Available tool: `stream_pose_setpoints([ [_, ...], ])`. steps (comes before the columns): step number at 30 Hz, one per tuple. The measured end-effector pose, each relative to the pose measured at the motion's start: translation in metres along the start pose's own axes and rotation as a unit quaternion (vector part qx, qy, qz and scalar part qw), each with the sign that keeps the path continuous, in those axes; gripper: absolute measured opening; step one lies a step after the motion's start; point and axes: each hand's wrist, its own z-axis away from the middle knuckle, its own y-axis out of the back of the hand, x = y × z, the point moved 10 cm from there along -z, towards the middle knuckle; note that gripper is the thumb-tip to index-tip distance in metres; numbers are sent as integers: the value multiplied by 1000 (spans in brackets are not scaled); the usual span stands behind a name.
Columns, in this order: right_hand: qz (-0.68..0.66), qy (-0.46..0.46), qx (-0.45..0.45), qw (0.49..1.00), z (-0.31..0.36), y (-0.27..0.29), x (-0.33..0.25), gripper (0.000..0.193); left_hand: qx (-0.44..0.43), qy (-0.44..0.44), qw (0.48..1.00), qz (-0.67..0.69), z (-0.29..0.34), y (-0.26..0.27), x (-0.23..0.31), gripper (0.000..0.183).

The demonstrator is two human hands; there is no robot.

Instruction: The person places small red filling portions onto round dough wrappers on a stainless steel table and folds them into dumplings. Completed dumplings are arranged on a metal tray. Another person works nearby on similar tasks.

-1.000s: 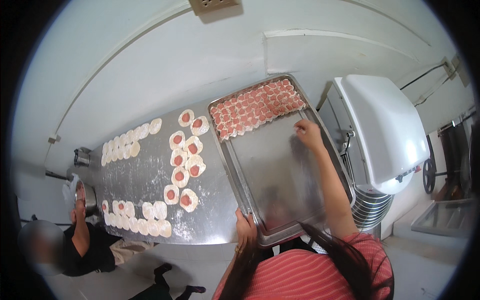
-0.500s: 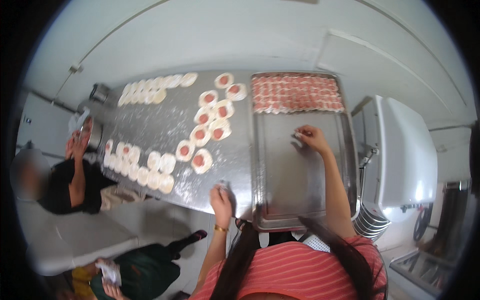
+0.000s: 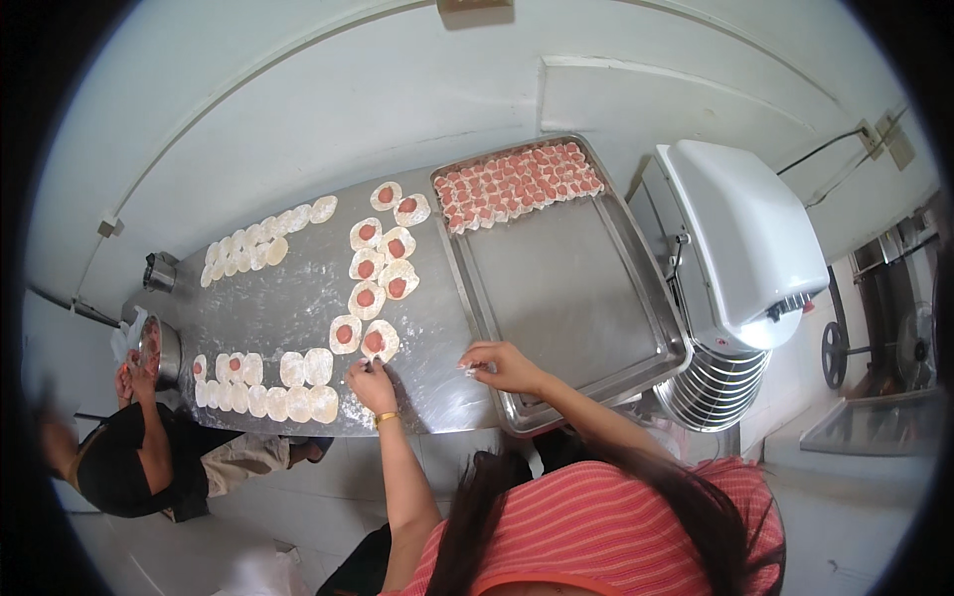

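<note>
Since the earlier frame, I see the right hand (image 3: pixel 504 369) has left the middle of the tray (image 3: pixel 566 278) for its near left rim; the left hand (image 3: pixel 374 386) has reached the nearest filled wrapper (image 3: pixel 379 342), on the table (image 3: pixel 432 323) left. Work seems now there. Left fingertips bunch beside it, right fingers curl close; whether either grips, I cannot tell.

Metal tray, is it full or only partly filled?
Partly filled: the tray has pink-topped dough pieces packed across its far end, bare metal nearer.

Near the tray (image 3: pixel 576 288), a white bit (image 3: pixel 469 372) at the right hand (image 3: pixel 509 368) is too small to identify.
</note>
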Motion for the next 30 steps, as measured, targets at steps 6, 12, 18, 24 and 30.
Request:
stream_pose_setpoints([
  [6, -9, -4, 41, 999, -5, -36, -2, 23, -102, 137, 935, 312, -11, -41, -65, 15],
  [12, -93, -118, 169, 974, -16, -71, 43, 29, -221, 266, 578, 739, 50, -48, -33, 20],
  [18, -392, -262, 141, 870, -17, -128, 81, 23, -246, 275, 590, 718, 103, -16, -20, 32],
  [24, -135, -306, 185, 924, 0, -116, 128, 16, -287, 198, 784, 514, 116, -24, -49, 40],
  [30, -217, -341, 175, 898, 25, -116, 106, 22, -318, 177, 846, 391, 119, -29, -59, 33],
])
